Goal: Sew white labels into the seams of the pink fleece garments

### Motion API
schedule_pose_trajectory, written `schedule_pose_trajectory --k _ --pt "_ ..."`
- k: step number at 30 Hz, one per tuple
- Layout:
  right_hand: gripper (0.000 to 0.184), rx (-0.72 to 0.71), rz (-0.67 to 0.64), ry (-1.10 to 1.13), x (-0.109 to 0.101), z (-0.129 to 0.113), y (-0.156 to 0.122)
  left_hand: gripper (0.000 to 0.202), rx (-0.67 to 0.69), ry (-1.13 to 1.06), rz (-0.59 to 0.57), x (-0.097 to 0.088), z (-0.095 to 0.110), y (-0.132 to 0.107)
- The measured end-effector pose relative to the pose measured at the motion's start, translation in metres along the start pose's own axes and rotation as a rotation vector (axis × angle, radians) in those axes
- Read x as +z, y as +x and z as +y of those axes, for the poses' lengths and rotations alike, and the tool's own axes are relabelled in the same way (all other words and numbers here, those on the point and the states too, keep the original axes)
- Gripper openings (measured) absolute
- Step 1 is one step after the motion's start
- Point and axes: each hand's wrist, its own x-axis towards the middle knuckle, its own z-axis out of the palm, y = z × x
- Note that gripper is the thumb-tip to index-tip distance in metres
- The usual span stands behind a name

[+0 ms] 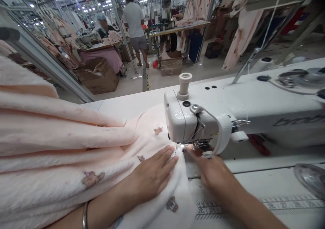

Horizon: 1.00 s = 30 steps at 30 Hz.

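Pale pink plush fabric (58,137) with small brown bear prints lies in thick folds over the left side and runs up to the needle area of a white sewing machine (175,120). My left hand (154,173) rests flat on it, palm down and fingers stretched toward the presser foot (194,146). A metal bangle (85,215) circles that wrist. On the other side of the needle area is my right hand (209,166), close beside the fabric edge. The machine head and blur hide its fingers, so I cannot tell what they touch.
A printed ruler scale (279,205) runs along the table's front. Dark red-handled scissors or snips (260,146) lie under the machine arm. A clear round object (311,180) is at the right. Beyond are a cardboard box (98,76), a standing person (134,22) and other sewing stations.
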Motion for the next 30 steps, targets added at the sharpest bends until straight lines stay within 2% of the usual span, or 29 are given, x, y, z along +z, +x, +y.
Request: schedule_pose_trajectory --k 2,6,14,24,30 --pt "0.048 -0.052 0.027 0.007 -0.005 -0.016 -0.016 0.045 0.002 -0.002 0.022 0.002 -0.001 -0.001" --pt "0.044 -0.071 0.089 0.003 -0.005 -0.032 -0.024 0.046 0.004 -0.032 0.064 0.004 -0.001 -0.001" --pt "0.042 -0.017 0.08 0.042 0.0 -0.029 -0.014 0.043 -0.001 -0.03 0.061 0.005 -0.005 0.001" --pt "0.042 -0.017 0.089 0.022 0.002 -0.03 -0.017 0.042 -0.013 -0.139 0.059 -0.002 -0.006 0.004" --pt "0.044 -0.001 0.068 0.004 0.007 -0.026 -0.023 0.035 -0.027 -0.147 0.048 -0.004 -0.011 0.007"
